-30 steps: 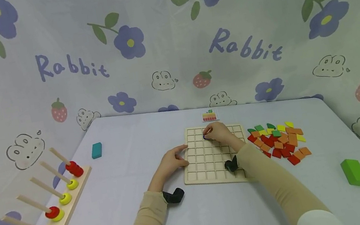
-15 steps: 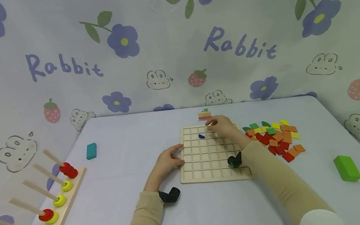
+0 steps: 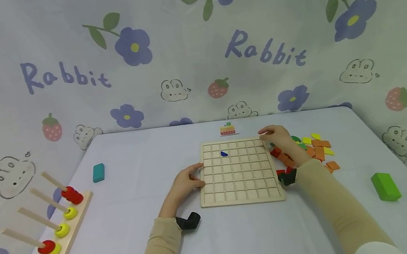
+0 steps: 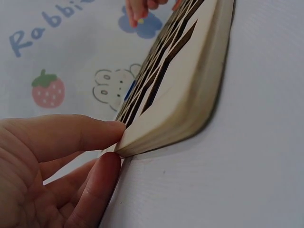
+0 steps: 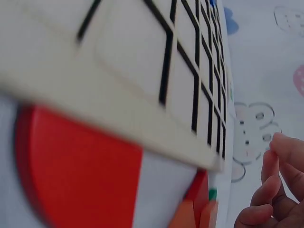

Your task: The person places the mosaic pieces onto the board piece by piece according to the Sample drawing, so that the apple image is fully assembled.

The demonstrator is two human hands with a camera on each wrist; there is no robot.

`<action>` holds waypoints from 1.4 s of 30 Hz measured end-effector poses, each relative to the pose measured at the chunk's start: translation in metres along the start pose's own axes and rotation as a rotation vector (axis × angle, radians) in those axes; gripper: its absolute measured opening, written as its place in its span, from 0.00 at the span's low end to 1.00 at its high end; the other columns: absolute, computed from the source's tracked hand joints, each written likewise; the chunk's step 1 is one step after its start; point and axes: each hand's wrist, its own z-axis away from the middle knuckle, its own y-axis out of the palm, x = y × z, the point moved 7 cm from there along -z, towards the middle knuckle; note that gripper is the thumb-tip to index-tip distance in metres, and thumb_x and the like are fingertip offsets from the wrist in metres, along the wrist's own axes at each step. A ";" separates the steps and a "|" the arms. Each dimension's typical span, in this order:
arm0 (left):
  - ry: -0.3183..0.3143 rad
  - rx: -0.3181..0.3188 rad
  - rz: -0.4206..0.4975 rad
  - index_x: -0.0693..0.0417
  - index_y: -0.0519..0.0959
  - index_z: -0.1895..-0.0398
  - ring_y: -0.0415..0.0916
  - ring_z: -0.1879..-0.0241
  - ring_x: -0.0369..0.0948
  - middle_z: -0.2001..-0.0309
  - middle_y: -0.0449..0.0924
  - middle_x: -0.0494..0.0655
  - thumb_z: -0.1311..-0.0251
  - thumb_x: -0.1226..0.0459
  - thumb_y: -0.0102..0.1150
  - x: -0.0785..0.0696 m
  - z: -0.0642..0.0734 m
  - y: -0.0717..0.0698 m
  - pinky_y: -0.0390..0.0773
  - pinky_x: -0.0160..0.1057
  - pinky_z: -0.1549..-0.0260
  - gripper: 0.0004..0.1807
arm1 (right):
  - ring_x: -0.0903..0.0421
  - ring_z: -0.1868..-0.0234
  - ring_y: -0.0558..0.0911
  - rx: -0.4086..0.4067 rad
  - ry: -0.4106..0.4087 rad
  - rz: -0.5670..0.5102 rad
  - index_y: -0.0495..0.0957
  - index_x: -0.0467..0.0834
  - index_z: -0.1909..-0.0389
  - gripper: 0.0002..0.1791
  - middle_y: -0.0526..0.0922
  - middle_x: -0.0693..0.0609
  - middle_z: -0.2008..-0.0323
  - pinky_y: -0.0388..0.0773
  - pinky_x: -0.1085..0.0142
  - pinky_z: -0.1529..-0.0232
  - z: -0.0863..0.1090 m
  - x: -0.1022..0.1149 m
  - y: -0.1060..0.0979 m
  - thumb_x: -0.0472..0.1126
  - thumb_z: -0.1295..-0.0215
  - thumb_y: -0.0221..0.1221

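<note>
A wooden grid board (image 3: 237,179) lies flat on the white table, with one small blue piece (image 3: 224,153) in a cell near its top left. At the board's left edge rests my left hand (image 3: 182,186), index finger and thumb spread along the rim; the left wrist view shows both fingertips (image 4: 115,130) right at the edge. My right hand (image 3: 280,140) is over the board's upper right corner, beside the loose tiles (image 3: 319,153). Its fingers are loosely bent and nothing shows between them in the right wrist view.
Red, orange, yellow and green tiles are scattered right of the board, partly hidden by the right hand and wrist. A small picture card (image 3: 228,129) lies behind the board. A bead stacker (image 3: 68,241) and teal block (image 3: 99,172) stand left, a green block (image 3: 385,186) right.
The right hand has let go of the blue piece on the board and moved right, to the board's corner near the tiles. The left hand stays at the left edge. The head view has shifted slightly.
</note>
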 end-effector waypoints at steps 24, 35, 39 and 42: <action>-0.006 -0.022 -0.010 0.48 0.71 0.38 0.70 0.73 0.40 0.72 0.75 0.49 0.55 0.68 0.67 0.001 0.004 -0.005 0.70 0.35 0.74 0.35 | 0.51 0.67 0.71 -0.078 0.277 -0.081 0.66 0.40 0.38 0.23 0.65 0.39 0.44 0.72 0.64 0.69 0.025 -0.076 -0.075 0.44 0.31 0.48; -0.011 -0.005 0.026 0.49 0.71 0.39 0.69 0.74 0.40 0.73 0.74 0.49 0.54 0.70 0.66 0.002 0.005 0.002 0.69 0.35 0.74 0.34 | 0.39 0.47 0.66 -0.023 0.194 0.184 0.64 0.32 0.39 0.27 0.65 0.30 0.42 0.65 0.48 0.46 0.029 -0.071 -0.067 0.45 0.33 0.51; -0.019 -0.005 0.018 0.47 0.71 0.38 0.69 0.73 0.40 0.72 0.74 0.49 0.54 0.69 0.66 0.001 0.004 0.001 0.69 0.35 0.74 0.34 | 0.38 0.50 0.68 -0.046 0.150 0.228 0.66 0.32 0.42 0.24 0.67 0.30 0.47 0.66 0.48 0.48 0.027 -0.067 -0.068 0.42 0.35 0.53; -0.017 -0.003 0.009 0.47 0.71 0.39 0.69 0.73 0.40 0.72 0.75 0.49 0.54 0.69 0.66 0.000 0.003 0.001 0.70 0.35 0.74 0.34 | 0.39 0.52 0.69 -0.062 0.123 0.216 0.66 0.32 0.47 0.22 0.69 0.32 0.50 0.69 0.50 0.50 0.027 -0.067 -0.069 0.41 0.36 0.54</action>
